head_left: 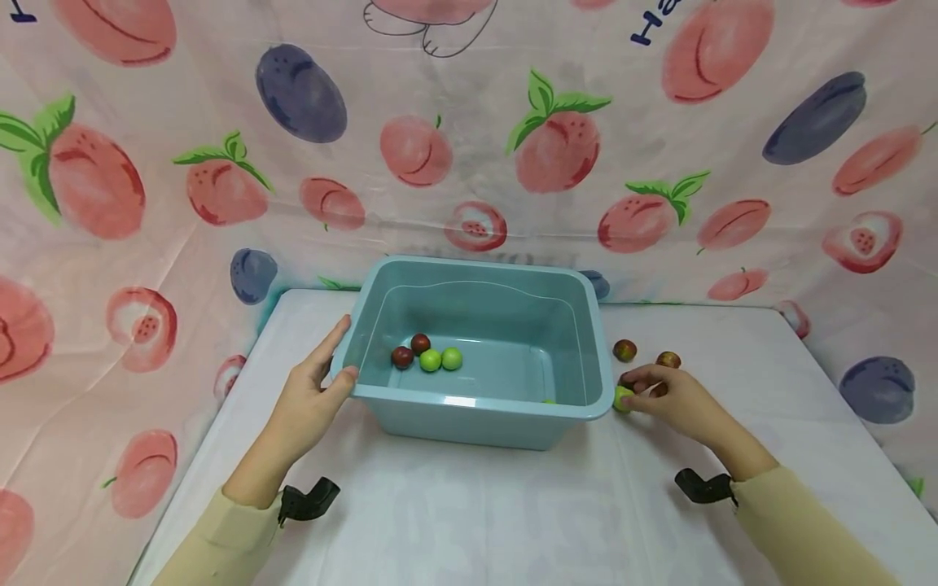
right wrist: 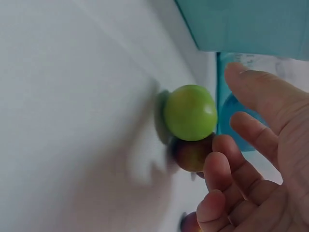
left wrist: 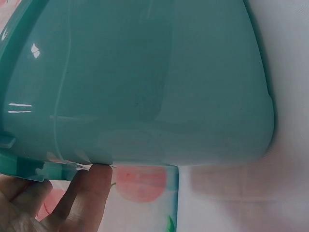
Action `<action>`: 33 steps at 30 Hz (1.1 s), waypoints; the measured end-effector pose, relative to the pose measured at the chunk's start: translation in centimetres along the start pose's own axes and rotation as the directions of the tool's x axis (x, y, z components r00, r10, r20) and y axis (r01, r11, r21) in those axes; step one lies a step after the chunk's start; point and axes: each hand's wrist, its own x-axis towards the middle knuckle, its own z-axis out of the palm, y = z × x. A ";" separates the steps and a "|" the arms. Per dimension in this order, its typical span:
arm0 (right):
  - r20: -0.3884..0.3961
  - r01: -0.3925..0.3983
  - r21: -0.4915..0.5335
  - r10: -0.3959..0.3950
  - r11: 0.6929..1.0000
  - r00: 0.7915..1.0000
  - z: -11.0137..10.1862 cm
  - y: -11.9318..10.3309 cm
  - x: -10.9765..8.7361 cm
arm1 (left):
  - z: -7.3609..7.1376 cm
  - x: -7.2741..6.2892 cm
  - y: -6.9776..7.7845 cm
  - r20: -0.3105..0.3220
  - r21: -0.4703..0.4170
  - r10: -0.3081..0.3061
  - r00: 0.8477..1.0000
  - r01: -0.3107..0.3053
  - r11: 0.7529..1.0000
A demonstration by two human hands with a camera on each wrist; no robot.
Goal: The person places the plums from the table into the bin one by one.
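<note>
A light blue plastic tub (head_left: pixel 454 427) stands on the white table. My left hand (head_left: pixel 311 399) holds its left rim, the thumb over the edge and the fingers against the outer wall in the left wrist view. Inside lie two dark red plums (head_left: pixel 402 357) and two round green fruits (head_left: pixel 451 358); a sliver of green shows behind the front rim. Right of the tub, my right hand (head_left: pixel 670 399) reaches around another green fruit (right wrist: pixel 190 113), thumb and fingers spread apart. A dark plum (right wrist: pixel 190 154) sits close behind that fruit, by the fingertips.
Two more reddish-brown plums, one farther back (head_left: pixel 625 350) and one (head_left: pixel 668 359) just beyond the right hand, lie on the table (head_left: pixel 469 513). A fruit-printed cloth (head_left: pixel 469 146) hangs close behind the tub. Black wrist cameras (head_left: pixel 308 500) sit at both cuffs.
</note>
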 end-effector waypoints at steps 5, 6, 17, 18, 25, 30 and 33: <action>-0.007 -0.015 -0.022 0.015 1.000 1.000 0.6 0.3 0.1 | 0.0 0.0 0.0 -0.001 0.001 -0.005 1.000 0.005 1.000; -0.009 -0.014 -0.031 0.014 0.999 1.000 0.7 0.3 0.1 | 0.0 -0.1 0.0 -0.001 0.002 -0.007 1.000 0.007 1.000; 0.012 -0.049 -0.091 0.051 0.995 0.999 1.3 0.2 -0.3 | 0.0 0.0 0.2 0.003 -0.011 -0.021 1.000 0.021 1.000; 0.013 -0.055 -0.096 0.056 0.994 0.998 1.4 0.2 -0.3 | 0.0 -0.1 0.2 0.003 -0.012 -0.023 1.000 0.023 1.000; 0.015 -0.064 -0.109 0.066 0.992 0.998 1.7 0.6 -0.6 | 0.0 -0.1 0.2 -0.005 -0.006 -0.012 1.000 0.012 1.000; 0.002 -0.062 -0.102 0.062 0.993 0.998 1.9 0.8 -0.7 | 0.1 -0.1 0.1 -0.006 -0.004 -0.008 1.000 0.008 1.000; 0.000 -0.056 -0.098 0.056 0.994 0.998 1.9 0.9 -0.8 | 0.1 -0.1 0.0 -0.004 -0.003 -0.008 1.000 0.008 1.000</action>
